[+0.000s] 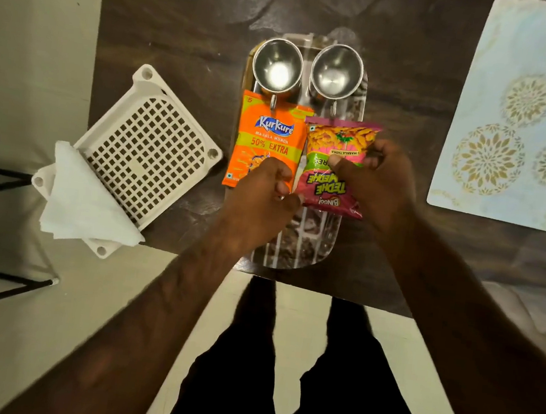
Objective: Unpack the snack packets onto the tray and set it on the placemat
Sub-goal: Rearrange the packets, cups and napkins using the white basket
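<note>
Head view: left hand (263, 185) curled on the Kurkure packet (265, 138), right hand (378, 181) pinching the Bingo packet (333, 166), both over the tray (297, 250). Placemat (524, 108) lies well apart at the table's right edge.

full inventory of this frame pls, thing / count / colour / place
table: 1, dark brown, under everything
tray: 1, clear, table centre
steel cups: 2, silver, far end of tray
Kurkure packet: 1, orange, on tray, left
Bingo packet: 1, pink, on tray, right
placemat: 1, pale blue with gold florals, table right
basket: 1, white, perforated, table's left edge
tissue: white folded stack, on basket's near corner
left hand: on Kurkure packet
right hand: gripping Bingo packet
</note>
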The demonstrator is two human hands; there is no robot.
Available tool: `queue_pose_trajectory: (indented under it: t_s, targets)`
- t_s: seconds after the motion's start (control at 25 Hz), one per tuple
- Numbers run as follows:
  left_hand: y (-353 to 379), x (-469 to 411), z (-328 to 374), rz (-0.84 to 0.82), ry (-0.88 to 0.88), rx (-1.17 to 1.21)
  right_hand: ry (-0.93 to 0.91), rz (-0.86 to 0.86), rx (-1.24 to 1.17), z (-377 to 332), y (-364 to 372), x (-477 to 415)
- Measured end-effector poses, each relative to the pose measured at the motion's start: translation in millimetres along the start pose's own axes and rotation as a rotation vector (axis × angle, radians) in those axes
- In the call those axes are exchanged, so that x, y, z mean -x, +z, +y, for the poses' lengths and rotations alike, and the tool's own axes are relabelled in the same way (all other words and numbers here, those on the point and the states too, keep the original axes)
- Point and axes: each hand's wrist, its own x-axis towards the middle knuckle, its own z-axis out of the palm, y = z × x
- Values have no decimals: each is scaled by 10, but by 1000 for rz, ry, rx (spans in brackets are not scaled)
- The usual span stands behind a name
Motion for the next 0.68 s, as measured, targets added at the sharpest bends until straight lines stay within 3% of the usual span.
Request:
queue_pose_trajectory:
  t_s: [0.32,0.52,0.68]
  targets:
    - [53,128,16,-45,77,-67,-133,112,174,69,36,-82]
    - [-367,543,-242,89,43,41,-257,399,276,49,-88,252]
    - [-1080,798,-788,477,-167,129,-319,7,347,-23,281,715]
